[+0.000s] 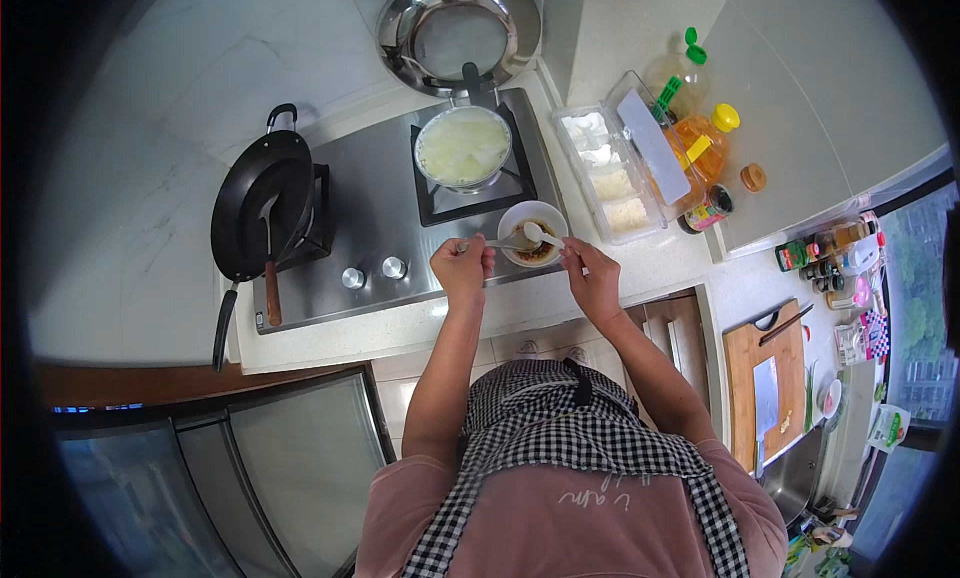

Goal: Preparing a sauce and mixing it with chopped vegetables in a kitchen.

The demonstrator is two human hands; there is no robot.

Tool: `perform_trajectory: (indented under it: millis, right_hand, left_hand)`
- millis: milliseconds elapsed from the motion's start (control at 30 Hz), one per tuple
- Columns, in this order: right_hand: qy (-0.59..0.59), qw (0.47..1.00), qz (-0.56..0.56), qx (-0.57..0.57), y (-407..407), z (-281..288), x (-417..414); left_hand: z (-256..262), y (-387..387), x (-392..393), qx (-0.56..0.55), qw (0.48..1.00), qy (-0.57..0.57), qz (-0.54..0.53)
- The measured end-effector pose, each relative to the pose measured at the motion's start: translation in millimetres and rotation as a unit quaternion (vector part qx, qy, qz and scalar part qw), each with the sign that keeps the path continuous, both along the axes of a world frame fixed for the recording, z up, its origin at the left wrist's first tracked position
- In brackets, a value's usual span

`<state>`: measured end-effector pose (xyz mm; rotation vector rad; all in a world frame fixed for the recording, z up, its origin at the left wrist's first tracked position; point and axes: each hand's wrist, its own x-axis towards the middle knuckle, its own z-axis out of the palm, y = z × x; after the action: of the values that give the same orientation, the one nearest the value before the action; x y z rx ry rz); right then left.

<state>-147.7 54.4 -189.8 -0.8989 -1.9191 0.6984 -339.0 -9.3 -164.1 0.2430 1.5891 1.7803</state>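
My left hand (461, 266) grips the handle of a metal spoon (514, 241), its bowl over a white bowl (505, 224) of dark sauce with bits in it. From the other side my right hand (591, 274) holds a small white plastic spoon (533, 232), its head close to the metal one; whether they touch I cannot tell. The white bowl stands at the front right of the steel gas hob (360, 203). Behind it, a pot (463, 146) of pale food in liquid sits on the right burner, its dark handle pointing to the wall.
A black wok (251, 195) with a wooden-handled spatula stands on the left burner, its handle overhanging the front edge. Right of the hob are a clear seasoning box (611, 173), an oil bottle (701, 146) and a dark jar (706, 209). Farther right, a cleaver (766, 398) lies on a cutting board (791, 353).
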Motion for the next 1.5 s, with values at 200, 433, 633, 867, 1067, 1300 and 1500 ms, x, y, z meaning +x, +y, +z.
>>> perform_trajectory:
  millis: [200,433,633,867,1067,1300,1500]
  right_hand:
    - [-0.005,1.0,0.002,0.009,3,-1,1]
    - [0.011,1.0,0.001,-0.021,0,-2,2]
    - [0.012,1.0,0.001,0.01,1,2,2]
    - [-0.015,0.998,0.012,0.055,1,2,4]
    - [-0.033,0.995,0.025,0.09,0,1,7]
    - [-0.045,0.99,0.037,0.126,0,-4,6]
    - [0.184,0.951,-0.012,-0.248,2,-6,2]
  left_hand:
    - [-2,2,0,0.005,1.0,-0.006,0.0]
    - [-3,0,1,-0.004,1.0,-0.007,0.008]
    - [-2,1,1,-0.005,1.0,-0.007,0.008]
    - [-4,3,-1,-0.001,1.0,-0.01,0.014]
    - [-6,2,-1,-0.005,1.0,-0.016,0.02]
    - [-1,3,-2,0.001,0.999,-0.023,0.023]
    - [-3,2,-3,0.01,1.0,-0.018,0.016]
